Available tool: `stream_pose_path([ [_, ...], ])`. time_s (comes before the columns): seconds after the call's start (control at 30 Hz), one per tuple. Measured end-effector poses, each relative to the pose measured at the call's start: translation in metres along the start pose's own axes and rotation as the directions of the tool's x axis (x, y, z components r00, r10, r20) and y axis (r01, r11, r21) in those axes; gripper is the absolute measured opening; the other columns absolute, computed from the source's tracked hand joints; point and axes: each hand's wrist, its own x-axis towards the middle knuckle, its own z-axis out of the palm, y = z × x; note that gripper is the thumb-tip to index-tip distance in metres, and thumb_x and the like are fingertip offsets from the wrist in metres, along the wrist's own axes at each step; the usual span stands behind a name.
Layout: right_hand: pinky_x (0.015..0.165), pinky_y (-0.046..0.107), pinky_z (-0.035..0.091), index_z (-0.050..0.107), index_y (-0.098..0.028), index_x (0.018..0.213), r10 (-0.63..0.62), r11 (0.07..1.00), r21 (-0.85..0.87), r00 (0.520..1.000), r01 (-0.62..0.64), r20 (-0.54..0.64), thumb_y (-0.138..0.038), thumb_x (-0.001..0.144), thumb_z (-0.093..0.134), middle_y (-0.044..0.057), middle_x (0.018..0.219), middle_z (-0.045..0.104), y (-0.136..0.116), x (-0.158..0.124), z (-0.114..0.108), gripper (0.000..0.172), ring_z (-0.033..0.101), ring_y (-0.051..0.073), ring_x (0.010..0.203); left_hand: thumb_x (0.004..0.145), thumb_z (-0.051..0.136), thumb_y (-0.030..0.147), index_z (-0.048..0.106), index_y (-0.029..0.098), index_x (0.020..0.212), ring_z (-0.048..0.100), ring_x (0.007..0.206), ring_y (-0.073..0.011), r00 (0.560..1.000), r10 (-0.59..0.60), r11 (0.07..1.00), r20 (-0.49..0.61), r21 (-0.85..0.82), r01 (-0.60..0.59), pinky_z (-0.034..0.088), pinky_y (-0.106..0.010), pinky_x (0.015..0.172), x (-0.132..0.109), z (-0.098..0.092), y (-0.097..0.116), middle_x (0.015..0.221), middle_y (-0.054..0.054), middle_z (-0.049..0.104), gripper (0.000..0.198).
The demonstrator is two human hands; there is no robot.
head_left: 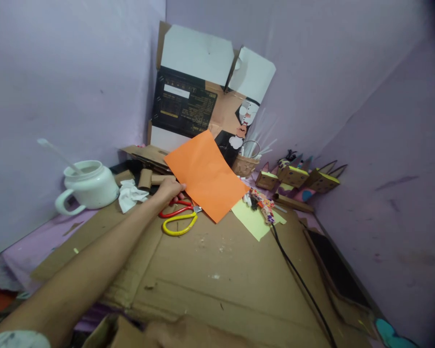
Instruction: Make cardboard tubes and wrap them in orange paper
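The orange sheet (210, 179) is in the middle of the view, beyond both hands, with its corners pointing roughly up, down, left and right. The left hand (171, 187) is at its lower-left edge, pinching it between thumb and fingers; the rest of the sheet spreads out to the right of that grip. The right hand (193, 333) is at the bottom border, much nearer the wearer and well apart from the sheet. It is cut off and blurred, just beside a folded cardboard piece (125, 333), and I cannot tell whether it grasps that piece.

Just below the left hand are scissors (196, 209) with one red and one yellow handle, their blades hidden by the orange sheet. To the sheet's right, a pale yellow paper (255, 223) lies under a patterned tool (266, 210), whose black cable (297, 274) runs down across the cardboard (210, 270) covering the desk. To the left of the left hand are short cardboard tubes (145, 179), a crumpled white tissue (130, 194) and a white mug (94, 191). Behind the sheet, an unfolded box (188, 99) leans in the corner of the walls.
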Motion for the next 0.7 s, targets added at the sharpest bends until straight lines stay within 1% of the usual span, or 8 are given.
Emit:
stream_pose_path([
  [0.1, 0.087, 0.038, 0.044, 0.05, -0.03, 0.126, -0.003, 1.0, 0.012, 0.996, 0.004, -0.087, -0.042, 0.072, 0.062, 0.001, 0.109, 0.067, 0.003, -0.009, -0.013, 0.056, 0.058, 0.029, 0.105, 0.087, 0.054, 0.031, 0.053, 0.016, 0.116, 0.059, 0.097, -0.021, 1.0, 0.018, 1.0, -0.015, -0.013, -0.018, 0.051, -0.042, 0.081, -0.003, 0.002, 0.002, 0.116, -0.009, 0.057, 0.032],
  [0.23, 0.096, 0.041, 0.037, 0.039, -0.019, 0.136, 0.047, 0.997, -0.04, 0.918, -0.069, -0.393, -0.037, 0.074, 0.059, 0.011, 0.127, 0.055, 0.007, -0.006, -0.021, 0.067, 0.046, 0.031, 0.12, 0.088, 0.054, 0.031, 0.054, 0.016, 0.115, 0.059, 0.097, -0.021, 0.998, 0.047, 0.998, -0.034, -0.039, -0.049, 0.051, -0.041, 0.081, -0.006, 0.007, 0.004, 0.116, -0.008, 0.057, 0.031],
  [0.33, 0.089, 0.038, 0.041, 0.053, -0.025, 0.125, 0.115, 0.991, -0.061, 0.987, -0.122, -0.111, -0.033, 0.063, 0.069, 0.009, 0.114, 0.063, 0.0, -0.001, -0.011, 0.065, 0.053, 0.032, 0.111, 0.088, 0.054, 0.031, 0.053, 0.016, 0.115, 0.059, 0.097, -0.0209, 0.995, 0.083, 0.994, -0.06, -0.064, -0.087, 0.051, -0.041, 0.08, -0.006, 0.008, 0.003, 0.116, -0.008, 0.057, 0.032],
  [0.4, 0.079, 0.037, 0.045, 0.065, -0.028, 0.108, 0.161, 0.987, -0.019, 0.979, -0.16, 0.124, -0.031, 0.06, 0.07, 0.005, 0.096, 0.069, -0.006, -0.005, -0.008, 0.048, 0.061, 0.031, 0.095, 0.088, 0.054, 0.031, 0.053, 0.016, 0.116, 0.059, 0.096, -0.0207, 0.989, 0.117, 0.989, -0.09, -0.083, -0.124, 0.051, -0.041, 0.08, -0.005, 0.009, 0.002, 0.115, -0.008, 0.057, 0.032],
  [0.43, 0.076, 0.036, 0.045, 0.068, -0.027, 0.102, 0.154, 0.986, 0.044, 0.98, -0.161, 0.125, -0.031, 0.057, 0.073, 0.004, 0.091, 0.07, -0.008, -0.009, -0.01, 0.046, 0.062, 0.03, 0.091, 0.088, 0.054, 0.031, 0.053, 0.016, 0.115, 0.059, 0.096, -0.0207, 0.984, 0.136, 0.985, -0.111, -0.094, -0.146, 0.051, -0.041, 0.08, -0.005, 0.009, 0.001, 0.115, -0.008, 0.057, 0.032],
  [0.5, 0.075, 0.033, 0.045, 0.067, -0.023, 0.101, 0.047, 0.969, 0.248, 0.982, 0.0, -0.184, -0.034, 0.052, 0.075, 0.004, 0.095, 0.067, -0.007, -0.019, -0.023, 0.051, 0.061, 0.028, 0.089, 0.088, 0.054, 0.031, 0.053, 0.016, 0.115, 0.059, 0.096, -0.0205, 0.969, 0.184, 0.971, -0.162, -0.126, -0.206, 0.051, -0.041, 0.08, -0.006, 0.01, 0.003, 0.115, -0.008, 0.057, 0.032],
  [0.57, 0.069, 0.03, 0.045, 0.064, -0.021, 0.1, 0.035, 0.941, 0.328, 0.938, 0.085, -0.344, -0.04, 0.062, 0.068, 0.004, 0.09, 0.067, 0.001, -0.03, -0.042, 0.043, 0.06, 0.024, 0.084, 0.088, 0.054, 0.031, 0.053, 0.016, 0.115, 0.06, 0.093, -0.0198, 0.944, 0.246, 0.944, -0.221, -0.168, -0.286, 0.052, -0.04, 0.078, -0.011, 0.011, 0.007, 0.113, -0.008, 0.058, 0.031],
  [0.7, 0.064, 0.029, 0.045, 0.062, -0.019, 0.087, 0.129, 0.803, 0.467, 0.656, 0.37, -0.743, -0.034, 0.063, 0.071, 0.004, 0.085, 0.067, 0.021, -0.046, -0.078, 0.03, 0.06, 0.019, 0.07, 0.089, 0.052, 0.029, 0.055, 0.014, 0.106, 0.059, 0.067, -0.0114, 0.85, 0.395, 0.836, -0.349, -0.247, -0.49, 0.051, -0.027, 0.059, -0.029, 0.008, 0.023, 0.091, -0.003, 0.061, 0.022],
])
